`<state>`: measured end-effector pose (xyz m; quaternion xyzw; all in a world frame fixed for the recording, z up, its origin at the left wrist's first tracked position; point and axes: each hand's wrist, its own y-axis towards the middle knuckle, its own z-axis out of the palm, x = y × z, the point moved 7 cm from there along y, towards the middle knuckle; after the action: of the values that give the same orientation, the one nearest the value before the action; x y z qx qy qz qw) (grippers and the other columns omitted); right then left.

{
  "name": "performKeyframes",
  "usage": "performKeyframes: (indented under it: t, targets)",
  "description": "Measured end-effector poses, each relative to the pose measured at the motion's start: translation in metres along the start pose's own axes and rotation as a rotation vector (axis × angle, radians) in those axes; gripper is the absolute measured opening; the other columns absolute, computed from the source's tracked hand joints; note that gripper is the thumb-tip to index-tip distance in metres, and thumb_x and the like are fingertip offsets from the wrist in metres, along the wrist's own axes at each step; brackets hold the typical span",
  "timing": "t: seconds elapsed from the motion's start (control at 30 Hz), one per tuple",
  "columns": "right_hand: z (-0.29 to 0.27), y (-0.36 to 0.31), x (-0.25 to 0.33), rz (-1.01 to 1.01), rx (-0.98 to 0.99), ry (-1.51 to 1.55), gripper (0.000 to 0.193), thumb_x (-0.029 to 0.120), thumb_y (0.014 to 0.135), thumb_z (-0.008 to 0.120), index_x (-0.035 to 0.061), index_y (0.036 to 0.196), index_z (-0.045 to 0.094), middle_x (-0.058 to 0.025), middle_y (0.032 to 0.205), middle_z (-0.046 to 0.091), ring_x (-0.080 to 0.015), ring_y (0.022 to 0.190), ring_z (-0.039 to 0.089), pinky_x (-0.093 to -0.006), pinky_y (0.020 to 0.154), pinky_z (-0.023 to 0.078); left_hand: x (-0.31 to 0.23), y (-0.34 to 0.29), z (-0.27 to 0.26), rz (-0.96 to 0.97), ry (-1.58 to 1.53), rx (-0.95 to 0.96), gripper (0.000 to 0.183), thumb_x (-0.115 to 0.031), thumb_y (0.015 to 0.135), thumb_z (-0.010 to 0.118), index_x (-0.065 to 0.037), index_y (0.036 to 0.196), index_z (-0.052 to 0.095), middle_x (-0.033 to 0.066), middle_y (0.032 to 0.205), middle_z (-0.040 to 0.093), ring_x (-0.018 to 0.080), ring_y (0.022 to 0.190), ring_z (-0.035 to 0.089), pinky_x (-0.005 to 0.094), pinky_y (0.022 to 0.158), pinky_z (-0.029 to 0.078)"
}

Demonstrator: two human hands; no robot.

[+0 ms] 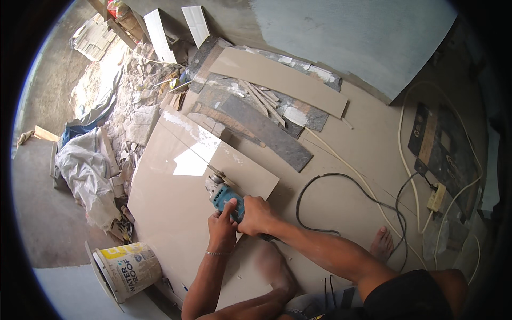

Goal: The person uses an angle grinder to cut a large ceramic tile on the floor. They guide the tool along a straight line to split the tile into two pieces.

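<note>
Both my hands hold a blue angle grinder point(228, 201) low over a large beige tile point(165, 197). My left hand point(221, 230) wraps the near left side of its body, thumb on top, a thin bracelet at the wrist. From the right, my right hand point(257, 214) grips the rear of the body. The disc point(216, 172) at the grinder's head meets the tile, its edge in line with a thin dark line running to the tile's far left corner. Whether it is spinning cannot be made out. A bright patch of light lies on the tile beyond the disc.
A white bucket point(130, 269) stands lower left. Rubble point(141, 101) and a plastic sheet point(82, 165) lie left. Tile strips point(277, 77) and dark boards point(266, 133) lie beyond. A black cable point(304, 194) curves right near a power strip point(436, 197). My bare foot point(382, 242) is near the cable.
</note>
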<state>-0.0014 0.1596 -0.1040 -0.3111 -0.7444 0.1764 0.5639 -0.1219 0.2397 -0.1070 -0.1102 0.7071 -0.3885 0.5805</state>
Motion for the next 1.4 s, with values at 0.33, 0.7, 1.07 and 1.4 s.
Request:
performKeyframes:
  t: [0.33, 0.7, 1.07, 1.4]
  targets:
    - [-0.006, -0.030, -0.020, -0.038, -0.026, 0.029, 0.056, 0.030, 0.072, 0.090, -0.0094, 0.105, 0.067, -0.0317, 0.106, 0.074, -0.0421, 0.107, 0.074, -0.0445, 0.091, 0.061, 0.023, -0.028, 0.014, -0.028, -0.018, -0.034, 0.036, -0.029, 0.091, 0.084, -0.001, 0.100, 0.063, -0.0013, 0.073, 0.056, 0.0097, 0.058, 0.055, 0.0257, 0.052, 0.043]
    - [-0.009, -0.060, -0.042, -0.021, 0.004, 0.036, 0.048, 0.023, 0.070, 0.088, -0.0109, 0.099, 0.068, -0.0334, 0.101, 0.074, -0.0438, 0.105, 0.074, -0.0445, 0.090, 0.061, 0.044, -0.057, 0.023, -0.080, 0.051, -0.038, 0.037, -0.026, 0.094, 0.082, 0.004, 0.106, 0.064, 0.0078, 0.087, 0.068, 0.0153, 0.070, 0.067, 0.0290, 0.062, 0.054]
    - [-0.009, -0.082, -0.060, 0.007, 0.040, 0.009, 0.056, 0.025, 0.069, 0.089, -0.0098, 0.106, 0.067, -0.0329, 0.107, 0.073, -0.0431, 0.107, 0.073, -0.0455, 0.093, 0.060, 0.053, -0.085, 0.045, -0.057, 0.050, -0.025, 0.031, -0.032, 0.094, 0.080, -0.007, 0.093, 0.062, -0.0049, 0.068, 0.052, 0.0073, 0.054, 0.048, 0.0240, 0.051, 0.036]
    - [-0.004, -0.091, -0.074, -0.013, 0.029, 0.016, 0.064, 0.028, 0.071, 0.088, -0.0101, 0.115, 0.061, -0.0330, 0.109, 0.072, -0.0454, 0.107, 0.073, -0.0474, 0.093, 0.060, 0.062, -0.096, 0.051, -0.061, 0.040, -0.036, 0.033, -0.032, 0.093, 0.082, -0.006, 0.094, 0.061, -0.0035, 0.069, 0.052, 0.0085, 0.055, 0.048, 0.0246, 0.051, 0.038]
